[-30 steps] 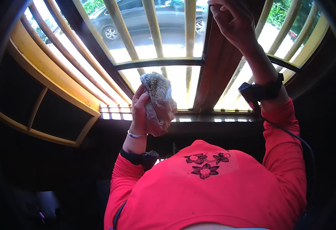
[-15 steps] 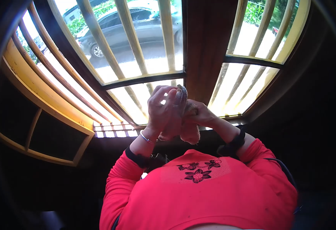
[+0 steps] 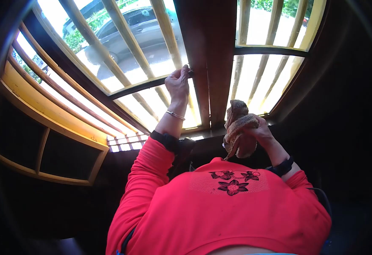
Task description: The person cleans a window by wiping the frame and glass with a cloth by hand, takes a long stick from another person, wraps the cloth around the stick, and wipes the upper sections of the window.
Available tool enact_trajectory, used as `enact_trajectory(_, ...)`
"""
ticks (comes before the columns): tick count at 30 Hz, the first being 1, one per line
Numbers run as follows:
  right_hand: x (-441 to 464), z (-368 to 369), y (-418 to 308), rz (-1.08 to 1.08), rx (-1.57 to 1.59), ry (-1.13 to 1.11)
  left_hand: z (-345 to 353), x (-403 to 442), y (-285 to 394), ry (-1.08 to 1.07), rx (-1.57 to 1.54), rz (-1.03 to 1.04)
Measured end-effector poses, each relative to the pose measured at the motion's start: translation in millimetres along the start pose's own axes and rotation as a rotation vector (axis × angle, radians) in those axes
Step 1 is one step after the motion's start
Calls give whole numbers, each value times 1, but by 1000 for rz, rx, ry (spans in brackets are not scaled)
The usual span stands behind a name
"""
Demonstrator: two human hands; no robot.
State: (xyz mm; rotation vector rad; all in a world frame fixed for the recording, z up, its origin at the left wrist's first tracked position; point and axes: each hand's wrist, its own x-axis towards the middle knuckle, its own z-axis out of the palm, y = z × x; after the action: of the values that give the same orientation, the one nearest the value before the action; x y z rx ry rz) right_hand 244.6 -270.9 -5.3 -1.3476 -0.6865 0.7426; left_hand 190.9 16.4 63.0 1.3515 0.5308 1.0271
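Observation:
My left hand (image 3: 178,86) is raised to the window frame's dark crossbar, by the post, with fingers pinched together. A small thing at the fingertips is too unclear to name. A thin bracelet (image 3: 175,114) circles that wrist. My right hand (image 3: 262,131) grips a bunched brown cloth (image 3: 241,123), lower and to the right, in front of the sill. The cloth's folds stand up above the hand, and its loose end hangs down toward my chest. Part of the fingers is hidden behind the cloth.
Windows with slanting wooden bars (image 3: 128,38) fill the upper view, split by a dark wooden post (image 3: 207,55). Outside stands a grey car (image 3: 139,36). A yellow wooden frame with dark panels (image 3: 45,127) stands at the left. The surroundings are very dark.
My hands, earlier together on the cloth, are now apart. The left has let go and moved up to the window crossbar. My right hand has taken the cloth to the right.

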Motion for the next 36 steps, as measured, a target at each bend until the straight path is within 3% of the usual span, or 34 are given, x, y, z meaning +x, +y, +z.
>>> enact_trajectory(3,-11,-11,8,-13,51,31,6,3,-1,14,94,-8)
enact_trajectory(7,-17,-17,11,-14,51,68,9,5,-5,0,-11,35)
enact_trajectory(12,-18,-25,17,-27,1,56,-16,-7,-8,-24,54,82)
enact_trajectory(15,-18,-24,14,-25,6,40,-47,-23,-11,17,94,0)
enact_trajectory(19,-10,-26,15,-22,9,7,-107,-43,-18,29,165,-78)
enact_trajectory(25,11,-17,30,1,-54,-28,-246,-70,-59,269,313,-181)
enact_trajectory(29,10,-10,38,68,-86,-51,-334,-126,-92,467,664,-293)
enact_trajectory(36,27,16,41,92,-124,-121,-398,-176,-97,623,549,-445)
